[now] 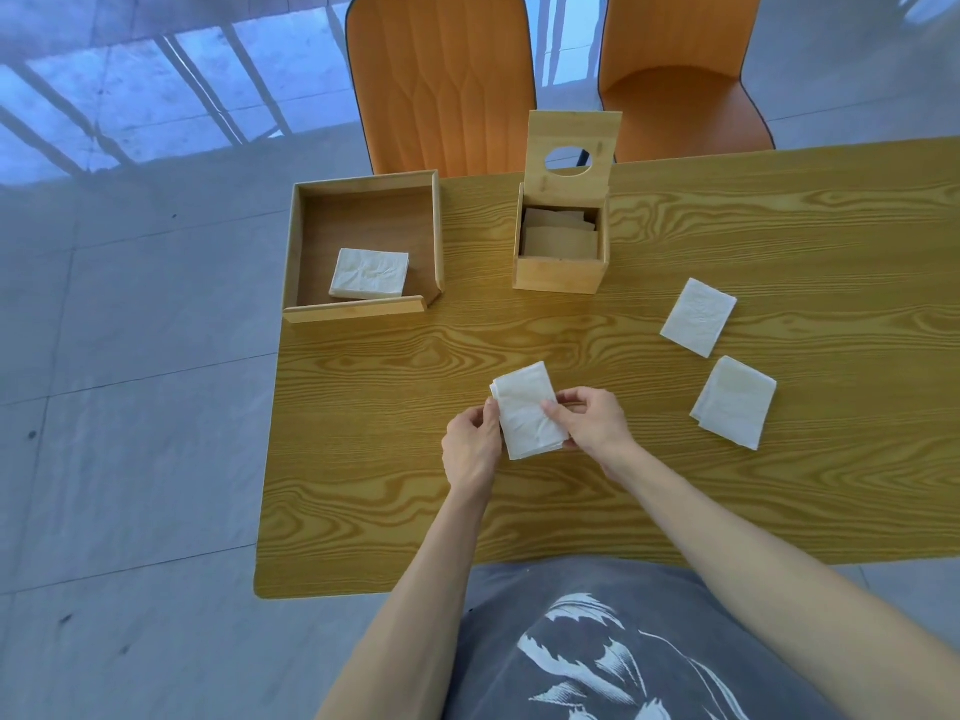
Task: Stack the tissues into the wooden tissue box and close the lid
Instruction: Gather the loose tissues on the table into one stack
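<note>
A folded white tissue (525, 407) lies at the middle of the wooden table, pinched between both hands. My left hand (470, 449) grips its left edge and my right hand (595, 420) its right edge. The wooden tissue box (558, 275) stands further back, its lid (571, 148) with a round hole tipped upright. Several tissues lie inside the box. Two more folded tissues rest on the table at the right, one (698, 317) nearer the box and one (733, 402) nearer me.
A low wooden tray (363, 309) at the table's back left corner holds a stack of tissues (369, 273). Two orange chairs (441, 80) stand behind the table. The table's left edge (270, 433) drops to a grey tiled floor.
</note>
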A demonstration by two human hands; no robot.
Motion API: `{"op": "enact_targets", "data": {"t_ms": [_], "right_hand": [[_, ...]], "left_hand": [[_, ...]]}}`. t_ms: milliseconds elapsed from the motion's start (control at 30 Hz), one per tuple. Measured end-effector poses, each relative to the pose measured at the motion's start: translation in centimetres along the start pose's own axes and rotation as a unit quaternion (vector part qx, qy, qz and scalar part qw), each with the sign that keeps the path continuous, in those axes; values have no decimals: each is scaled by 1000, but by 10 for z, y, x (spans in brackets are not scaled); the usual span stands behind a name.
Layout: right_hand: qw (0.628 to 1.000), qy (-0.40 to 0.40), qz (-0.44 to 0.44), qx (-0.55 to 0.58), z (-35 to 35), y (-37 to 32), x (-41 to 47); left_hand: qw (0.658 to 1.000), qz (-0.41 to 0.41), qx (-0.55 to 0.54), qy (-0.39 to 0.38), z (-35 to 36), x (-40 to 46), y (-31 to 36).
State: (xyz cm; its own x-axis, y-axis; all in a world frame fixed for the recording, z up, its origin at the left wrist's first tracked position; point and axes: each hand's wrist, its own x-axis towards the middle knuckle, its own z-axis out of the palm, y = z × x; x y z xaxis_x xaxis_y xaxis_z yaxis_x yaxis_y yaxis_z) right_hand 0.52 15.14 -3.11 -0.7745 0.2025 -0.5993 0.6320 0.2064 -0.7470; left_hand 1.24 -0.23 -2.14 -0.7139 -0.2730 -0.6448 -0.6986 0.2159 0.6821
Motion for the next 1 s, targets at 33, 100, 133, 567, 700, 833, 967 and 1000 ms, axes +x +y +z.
{"op": "enact_targets", "data": {"t_ms": [33, 100, 133, 567, 700, 833, 967, 1000], "right_hand": [[998, 21, -11, -52, 1, 1, 1], [985, 56, -35, -159, 1, 1, 0], [978, 66, -44, -195, 1, 1, -1], [970, 163, -34, -177, -41, 13, -8], [956, 270, 35, -107, -88, 23, -8], [928, 354, 101, -54, -129, 35, -5], [914, 363, 173, -56, -151, 48, 3], [913, 359, 183, -60, -154, 50, 5]], "left_hand": [[1000, 3, 3, -2, 0, 0, 0], [1000, 14, 15, -3, 0, -1, -2], [1000, 19, 23, 0, 0, -2, -2], [999, 36, 36, -18, 22, -6, 1], [998, 32, 42, -22, 40, -7, 6], [997, 42, 49, -33, 58, -10, 12], [997, 46, 47, -42, 71, -13, 18], [997, 47, 47, -43, 73, -13, 18]]}}
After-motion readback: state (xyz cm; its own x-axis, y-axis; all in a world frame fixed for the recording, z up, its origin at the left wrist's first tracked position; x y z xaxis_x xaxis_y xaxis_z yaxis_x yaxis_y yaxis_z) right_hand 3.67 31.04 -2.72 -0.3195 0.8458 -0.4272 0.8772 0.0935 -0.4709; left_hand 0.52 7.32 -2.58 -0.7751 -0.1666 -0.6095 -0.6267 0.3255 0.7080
